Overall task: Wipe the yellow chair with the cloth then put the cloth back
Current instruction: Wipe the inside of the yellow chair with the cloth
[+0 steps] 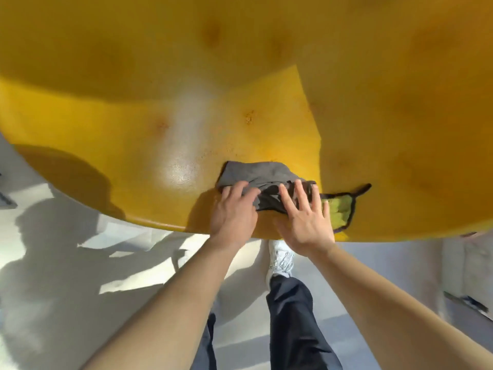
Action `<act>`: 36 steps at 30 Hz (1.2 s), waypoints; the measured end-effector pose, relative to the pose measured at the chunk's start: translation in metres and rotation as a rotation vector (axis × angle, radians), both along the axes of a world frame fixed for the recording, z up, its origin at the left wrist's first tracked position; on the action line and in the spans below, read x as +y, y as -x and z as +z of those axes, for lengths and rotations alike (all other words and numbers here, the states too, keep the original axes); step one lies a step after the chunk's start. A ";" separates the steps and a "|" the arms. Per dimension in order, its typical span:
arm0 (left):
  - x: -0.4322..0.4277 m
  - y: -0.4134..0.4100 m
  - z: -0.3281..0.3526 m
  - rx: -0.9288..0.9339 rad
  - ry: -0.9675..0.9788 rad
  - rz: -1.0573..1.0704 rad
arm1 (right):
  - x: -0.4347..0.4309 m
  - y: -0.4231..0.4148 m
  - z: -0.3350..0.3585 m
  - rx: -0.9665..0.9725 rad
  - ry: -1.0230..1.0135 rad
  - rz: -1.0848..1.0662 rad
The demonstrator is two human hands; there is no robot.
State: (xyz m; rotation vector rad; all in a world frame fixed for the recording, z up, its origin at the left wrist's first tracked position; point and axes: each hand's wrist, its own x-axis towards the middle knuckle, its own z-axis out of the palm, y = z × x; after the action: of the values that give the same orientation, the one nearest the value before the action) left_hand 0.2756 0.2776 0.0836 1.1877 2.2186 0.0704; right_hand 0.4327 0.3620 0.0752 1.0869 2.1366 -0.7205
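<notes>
The yellow chair (149, 134) fills the upper half of the view, its padded seat in front of me and its backrest curving above and to the right. A grey cloth (257, 173) with a dark hem and a yellow-green corner lies bunched on the seat near the front edge. My left hand (234, 209) rests on the cloth's left part with its fingers curled into the fabric. My right hand (304, 214) lies flat on the cloth's right part, fingers spread. Half of the cloth is hidden under both hands.
Below the seat's front edge is a pale floor (80, 276) with strong shadows. My dark trouser leg and white shoe (280, 259) stand under the seat edge. A pale object with a dark strip (469, 303) sits at the far right.
</notes>
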 end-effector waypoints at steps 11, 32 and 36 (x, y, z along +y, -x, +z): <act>0.043 0.056 -0.107 0.174 -0.085 -0.352 | 0.085 0.054 -0.107 0.360 -0.374 0.303; -0.023 0.158 -0.004 0.176 -0.119 -0.136 | 0.051 0.157 -0.106 0.271 -0.503 -0.590; -0.047 0.184 0.015 0.305 -0.134 -0.089 | 0.001 0.196 -0.092 0.420 -0.450 -0.146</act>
State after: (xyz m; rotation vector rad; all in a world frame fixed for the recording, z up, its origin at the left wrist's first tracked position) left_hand 0.0917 0.2305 0.0983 1.4508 2.4498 0.0013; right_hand 0.2371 0.3633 -0.0173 1.4359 2.6866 -0.5840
